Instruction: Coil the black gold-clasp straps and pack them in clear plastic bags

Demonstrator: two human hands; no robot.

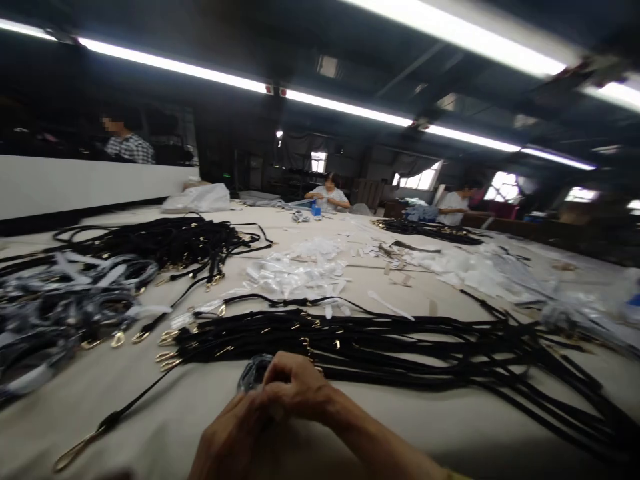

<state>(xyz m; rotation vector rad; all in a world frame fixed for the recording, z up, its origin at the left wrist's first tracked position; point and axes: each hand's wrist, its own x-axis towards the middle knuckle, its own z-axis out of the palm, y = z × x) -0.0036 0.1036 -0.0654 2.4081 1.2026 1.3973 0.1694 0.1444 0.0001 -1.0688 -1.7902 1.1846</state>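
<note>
My right hand (296, 385) is closed, with bent fingers and thumb pinching at a coiled black strap (254, 373) in shiny clear wrapping. Against its fingertips my left hand (233, 427) presses, also closed; the fingers partly hide each other and the near side of the coil. Just beyond lies a long bundle of black straps (390, 340) with gold-coloured snap hooks (169, 350) at its left end. One strap end with a gold hook (80, 450) reaches toward the lower left.
Wrapped coiled straps (45, 313) are heaped at left, before a tangled pile of black straps (165, 240). White plastic strips (295, 270) lie mid-table. Clear plastic (505, 270) and more straps (430, 231) are farther right. Co-workers (329, 195) sit across the table (190, 407).
</note>
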